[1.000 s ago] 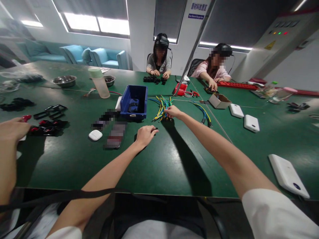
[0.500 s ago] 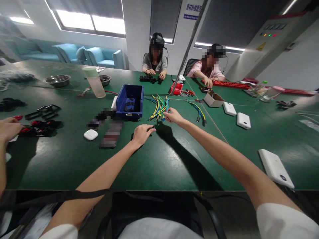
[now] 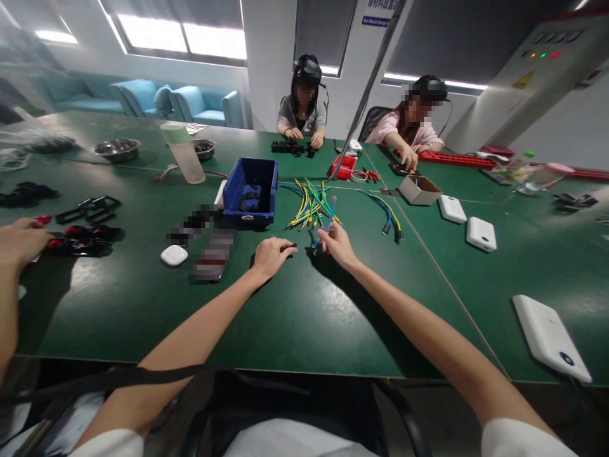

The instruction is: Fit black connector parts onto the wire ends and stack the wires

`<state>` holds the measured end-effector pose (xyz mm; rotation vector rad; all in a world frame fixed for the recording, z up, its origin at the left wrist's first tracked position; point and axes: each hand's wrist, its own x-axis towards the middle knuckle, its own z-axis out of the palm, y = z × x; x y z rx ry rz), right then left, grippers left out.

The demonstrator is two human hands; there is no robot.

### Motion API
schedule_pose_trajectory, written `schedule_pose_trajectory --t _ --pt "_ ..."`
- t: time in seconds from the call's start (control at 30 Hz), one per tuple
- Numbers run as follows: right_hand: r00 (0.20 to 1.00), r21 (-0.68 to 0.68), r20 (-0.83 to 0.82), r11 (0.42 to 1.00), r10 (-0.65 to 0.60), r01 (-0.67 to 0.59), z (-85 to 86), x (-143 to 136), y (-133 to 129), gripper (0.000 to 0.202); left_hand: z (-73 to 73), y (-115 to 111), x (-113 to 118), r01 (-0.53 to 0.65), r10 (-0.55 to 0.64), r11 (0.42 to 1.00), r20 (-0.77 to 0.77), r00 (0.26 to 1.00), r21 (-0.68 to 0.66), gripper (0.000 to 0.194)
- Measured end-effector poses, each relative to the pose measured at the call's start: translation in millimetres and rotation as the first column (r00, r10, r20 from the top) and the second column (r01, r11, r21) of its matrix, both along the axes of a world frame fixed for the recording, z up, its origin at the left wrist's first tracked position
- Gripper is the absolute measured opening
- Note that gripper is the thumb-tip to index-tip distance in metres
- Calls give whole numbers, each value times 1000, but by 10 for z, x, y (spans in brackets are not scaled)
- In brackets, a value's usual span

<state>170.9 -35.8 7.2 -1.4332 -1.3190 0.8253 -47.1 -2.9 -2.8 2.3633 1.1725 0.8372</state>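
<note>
"So, what lies furthest left on our table (image 3: 304, 317)?"

"A co-worker's hand (image 3: 23, 242), beside black and red parts (image 3: 83, 240); next comes a white case (image 3: 174, 255), then our blue bin (image 3: 259, 220), whose walls keep some black pieces (image 3: 250, 198) together."

"And our left hand (image 3: 270, 259)?"

"Closed in a pinch on a small black piece (image 3: 291, 245), low over the table; that probably steadies it and leaves its end showing."

"What about the cables?"

"Just behind our hands we have a loose cable pile (image 3: 309, 203), yellow, green and blue, fanned out, perhaps so that single ones pull free easily; our right hand (image 3: 339, 246) grips one blue cable (image 3: 332, 211) between thumb and fingers, one end pointing up and away, the other low by the fingertips."

"Further right?"

"A smaller cable group (image 3: 396, 222) lies apart from the pile, presumably to keep the two from mixing; beyond it we see an open cardboard box (image 3: 419, 192) and white devices (image 3: 481, 234)."
</note>
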Motion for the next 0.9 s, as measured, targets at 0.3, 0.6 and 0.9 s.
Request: schedule_pose_trajectory --t 0.3,0.6,0.9 --pt "932 104 -328 974 -157 201 -152 5 -47 40 23 -23 53 16 -16 1000 -29 999 17 18" --pt "923 98 -346 972 -167 212 -125 38 -34 34 18 -7 66 56 -56 998 -19 998 21 24" --pt "884 37 -438 980 -161 197 -152 -84 -130 28 11 -4 62 24 -24 999 14 1000 40 24"
